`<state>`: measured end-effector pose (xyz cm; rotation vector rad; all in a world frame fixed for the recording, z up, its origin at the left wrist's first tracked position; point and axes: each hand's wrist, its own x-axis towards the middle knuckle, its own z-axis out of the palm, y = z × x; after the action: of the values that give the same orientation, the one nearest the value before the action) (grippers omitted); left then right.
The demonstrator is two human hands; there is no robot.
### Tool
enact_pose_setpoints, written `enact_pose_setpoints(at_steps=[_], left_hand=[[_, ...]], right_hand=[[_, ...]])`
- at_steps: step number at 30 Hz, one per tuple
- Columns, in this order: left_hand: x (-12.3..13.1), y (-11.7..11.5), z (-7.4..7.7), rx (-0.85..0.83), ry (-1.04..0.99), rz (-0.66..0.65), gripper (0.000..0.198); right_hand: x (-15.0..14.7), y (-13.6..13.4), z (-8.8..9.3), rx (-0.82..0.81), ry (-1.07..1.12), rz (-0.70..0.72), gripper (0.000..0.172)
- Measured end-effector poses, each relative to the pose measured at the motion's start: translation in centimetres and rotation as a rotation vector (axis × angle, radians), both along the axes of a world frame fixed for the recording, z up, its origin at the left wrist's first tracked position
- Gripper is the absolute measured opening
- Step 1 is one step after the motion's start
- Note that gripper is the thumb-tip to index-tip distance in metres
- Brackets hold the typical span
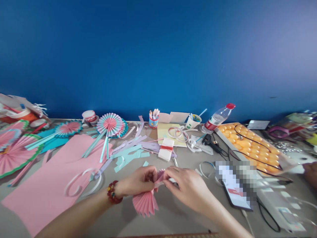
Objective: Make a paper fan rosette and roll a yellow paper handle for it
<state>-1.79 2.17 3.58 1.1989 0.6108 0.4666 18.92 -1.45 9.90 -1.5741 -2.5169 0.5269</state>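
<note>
A pink pleated paper fan [145,203] hangs over the grey table, its folds spread downward. Pinching it near its gathered middle is my left hand [138,180], with a red beaded bracelet at the wrist. My right hand [187,185] is closed beside it, fingertips at the upper part of the folds. A narrow pale strip shows between the two hands; whether it is paper or tape I cannot tell. Just beyond my hands lie a white card wound with red thread [166,149] and cut turquoise paper strips [131,157].
Pink paper sheets [47,180] and finished paper fans [109,125] lie to the left. A pen cup [154,121], a paper cup [193,121] and a plastic bottle [218,119] stand along the blue wall. A phone [237,191] and a tray of orange balls [250,145] are at right, near another person's hand [310,173].
</note>
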Motion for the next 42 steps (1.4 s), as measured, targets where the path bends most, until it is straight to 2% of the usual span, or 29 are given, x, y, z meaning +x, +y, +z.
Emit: enact_pose_setpoints(at_steps=[10, 15, 19, 24, 30, 35, 42], left_hand=[[-0.1, 0.0, 0.7, 0.034, -0.005, 0.007, 0.032], [-0.3, 0.1, 0.6, 0.066, 0.019, 0.021, 0.029], [-0.3, 0.2, 0.7, 0.081, 0.051, 0.006, 0.025], [-0.4, 0.2, 0.7, 0.07, 0.027, -0.031, 0.024], [-0.6, 0.2, 1.1, 0.054, 0.032, -0.079, 0.026], [-0.6, 0.1, 1.4, 0.038, 0.032, -0.079, 0.026], [-0.7, 0.2, 1.1, 0.019, 0.007, -0.084, 0.024]], right_hand=[[0.1, -0.4, -0.7, 0.036, 0.045, -0.044, 0.008], [0.3, -0.5, -0.7, 0.009, 0.09, -0.033, 0.012], [0.6, -0.6, -0.9, 0.003, 0.096, -0.037, 0.023], [0.9, -0.7, -0.7, -0.02, 0.066, -0.06, 0.01], [1.4, -0.7, -0.1, -0.072, 0.103, -0.044, 0.009], [1.8, -0.6, 0.0, -0.037, 0.082, -0.05, 0.005], [2.1, -0.6, -0.3, 0.032, 0.084, -0.062, 0.005]])
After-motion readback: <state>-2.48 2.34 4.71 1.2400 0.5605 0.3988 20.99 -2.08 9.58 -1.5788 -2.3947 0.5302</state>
